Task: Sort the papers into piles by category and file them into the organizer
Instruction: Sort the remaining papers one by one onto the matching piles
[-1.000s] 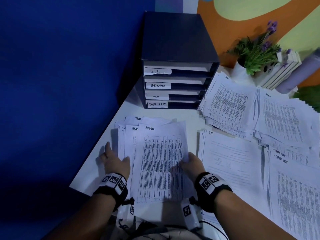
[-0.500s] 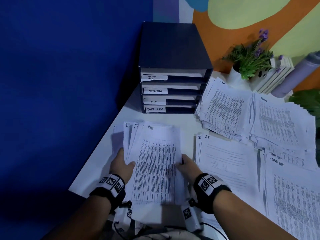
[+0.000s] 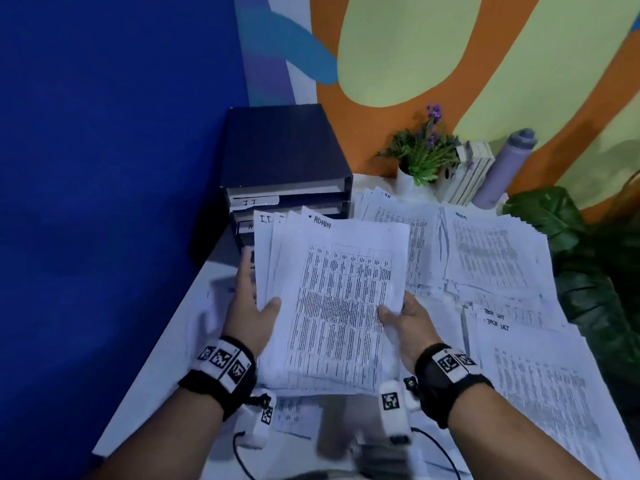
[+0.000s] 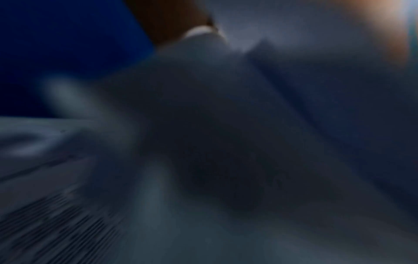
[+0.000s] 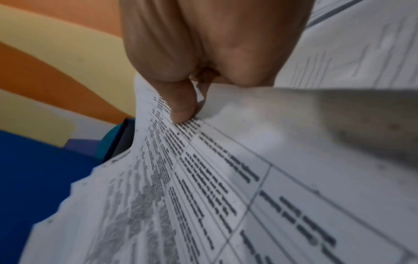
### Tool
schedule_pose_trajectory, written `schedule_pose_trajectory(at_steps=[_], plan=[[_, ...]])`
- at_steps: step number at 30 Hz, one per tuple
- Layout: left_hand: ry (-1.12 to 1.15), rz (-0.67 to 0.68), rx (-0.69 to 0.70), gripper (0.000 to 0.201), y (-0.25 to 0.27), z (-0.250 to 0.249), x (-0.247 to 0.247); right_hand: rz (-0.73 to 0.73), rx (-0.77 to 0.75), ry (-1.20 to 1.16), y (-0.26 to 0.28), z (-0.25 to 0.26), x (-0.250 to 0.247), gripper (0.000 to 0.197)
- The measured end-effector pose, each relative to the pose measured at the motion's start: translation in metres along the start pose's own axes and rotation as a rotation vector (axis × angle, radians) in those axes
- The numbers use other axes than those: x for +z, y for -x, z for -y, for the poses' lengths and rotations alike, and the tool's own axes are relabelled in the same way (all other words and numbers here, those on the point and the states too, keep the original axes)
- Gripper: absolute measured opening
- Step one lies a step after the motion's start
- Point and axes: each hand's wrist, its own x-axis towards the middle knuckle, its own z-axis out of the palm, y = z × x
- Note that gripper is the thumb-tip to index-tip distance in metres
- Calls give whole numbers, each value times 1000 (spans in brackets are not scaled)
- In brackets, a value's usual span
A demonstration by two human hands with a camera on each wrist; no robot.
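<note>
A stack of papers is held above the white table by both hands. The left hand is clasped on the stack's left edge, thumb laid on the top sheet and fingers stretched along the side; the right hand is clamped on the right edge, and in the right wrist view its thumb is seen pressed onto the printed table of the top sheet. The left wrist view is too blurred to be read.

"ADMIN" is handwritten at the top of the uppermost sheet, and "I.T." is seen on a sheet fanned out behind it at the left. The black organizer is stood at the back, just behind the stack; its top slot is labelled "IT", while the lower labels are hidden by the raised papers. To the right, sorted piles are laid on the table, one headed "ADMIN", and two sheets nearer the front are marked "TASK LIST". A potted plant is placed behind the piles.

Compared with half a second ago, the stack has been lifted off the table and brought up in front of the organizer, where the labels "ADMIN", "H.R" and "TASK LIST" were then readable.
</note>
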Motion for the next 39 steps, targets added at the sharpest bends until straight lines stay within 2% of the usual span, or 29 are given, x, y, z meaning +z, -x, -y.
schedule_pose_trajectory(at_steps=[2, 4, 6, 9, 15, 17, 21, 23, 25, 28, 32, 35, 39], plan=[[-61, 82, 80, 88, 1, -5, 12, 3, 3, -30, 2, 0, -15, 31], [-41, 129, 87, 74, -1, 0, 23, -1, 28, -45, 9, 1, -28, 28], [-47, 141, 35, 66, -1, 12, 33, -35, 39, -13, 10, -6, -42, 25], [-188, 186, -62, 65, 6, 38, 46, -138, 55, 178, 10, -23, -61, 14], [-363, 280, -350, 62, 26, 92, 62, -156, 175, 572, 18, -60, -78, 39], [-352, 271, -369, 57, 31, 98, 66, -179, 172, 659, 21, -64, -78, 36], [-356, 229, -304, 51, 36, 104, 69, -215, 155, 747, 18, -71, -78, 40], [-348, 197, -313, 49, 37, 104, 68, -237, 134, 751, 17, -73, -81, 34], [-321, 179, -298, 52, 36, 107, 66, -256, 131, 697, 16, -75, -87, 8], [-304, 202, -275, 56, 37, 110, 63, -256, 142, 572, 11, -78, -96, 30], [-200, 218, -360, 38, 36, 104, 67, -225, 168, 483, 9, -84, -102, 11], [-156, 226, -444, 51, 36, 101, 72, -232, 144, 433, 9, -87, -100, 9], [-287, 206, -371, 18, 39, 100, 74, -178, 117, 370, 13, -80, -95, 7]])
